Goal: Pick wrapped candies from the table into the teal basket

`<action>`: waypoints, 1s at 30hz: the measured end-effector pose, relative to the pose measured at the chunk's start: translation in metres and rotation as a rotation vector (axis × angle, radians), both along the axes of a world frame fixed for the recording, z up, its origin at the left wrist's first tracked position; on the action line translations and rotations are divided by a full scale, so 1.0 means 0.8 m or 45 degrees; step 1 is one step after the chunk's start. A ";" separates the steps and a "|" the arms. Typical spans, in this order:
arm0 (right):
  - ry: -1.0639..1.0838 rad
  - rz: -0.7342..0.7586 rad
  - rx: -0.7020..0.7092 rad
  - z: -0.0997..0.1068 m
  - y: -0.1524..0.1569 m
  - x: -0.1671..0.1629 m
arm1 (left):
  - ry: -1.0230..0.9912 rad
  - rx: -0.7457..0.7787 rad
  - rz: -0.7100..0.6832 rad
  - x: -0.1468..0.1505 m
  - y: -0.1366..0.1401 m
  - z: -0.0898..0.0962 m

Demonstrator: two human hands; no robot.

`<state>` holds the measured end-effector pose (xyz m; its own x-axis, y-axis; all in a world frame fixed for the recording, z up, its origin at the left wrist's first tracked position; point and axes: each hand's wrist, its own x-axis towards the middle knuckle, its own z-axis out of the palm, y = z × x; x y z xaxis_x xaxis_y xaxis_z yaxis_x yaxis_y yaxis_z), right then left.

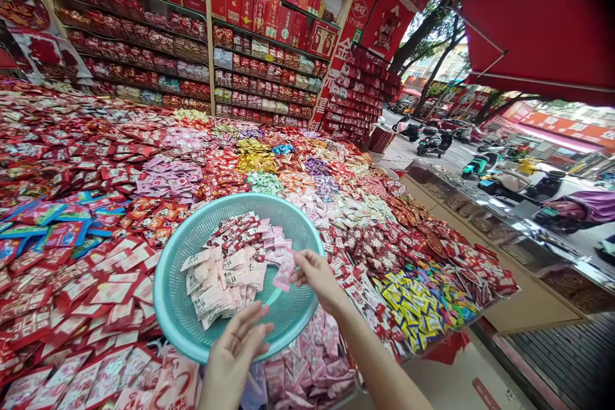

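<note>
A teal plastic colander basket (175, 327) rests on heaps of wrapped sweets. Inside it lie pale pink packets (216, 285) with dark lettering, red-and-white packets (237, 230) behind them, and a few pink packets (275, 240) at the right. My right hand (314, 275) pinches a pink candy packet (285, 271) between thumb and fingertips, above the basket's right side. At the near rim is my left hand (243, 339), its fingers apart and slightly curled, with nothing seen in it. Pink wrapped sweets (307, 359) lie just below the basket.
Red-and-white packets (115, 288) spread out on the left, yellow wrapped sweets (408, 307) on the right. Shelves of red boxes (273, 16) stand behind. A glass-topped counter (490, 224) runs along the right, with parked scooters (435, 141) in the street beyond.
</note>
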<state>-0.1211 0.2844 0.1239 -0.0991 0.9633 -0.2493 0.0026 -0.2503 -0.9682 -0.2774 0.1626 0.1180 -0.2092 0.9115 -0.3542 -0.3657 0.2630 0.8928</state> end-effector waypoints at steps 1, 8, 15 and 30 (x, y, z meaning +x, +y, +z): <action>-0.096 -0.005 0.015 -0.005 0.019 0.002 | -0.005 0.011 0.016 -0.004 0.001 0.001; -0.932 0.124 0.217 -0.034 0.128 -0.020 | 0.059 0.052 0.150 -0.039 0.004 0.005; -1.297 0.185 0.292 -0.043 0.186 -0.046 | 0.167 0.024 0.469 -0.110 0.002 -0.006; -1.713 0.488 0.510 -0.017 0.137 -0.046 | 0.525 0.028 0.621 -0.127 -0.001 -0.020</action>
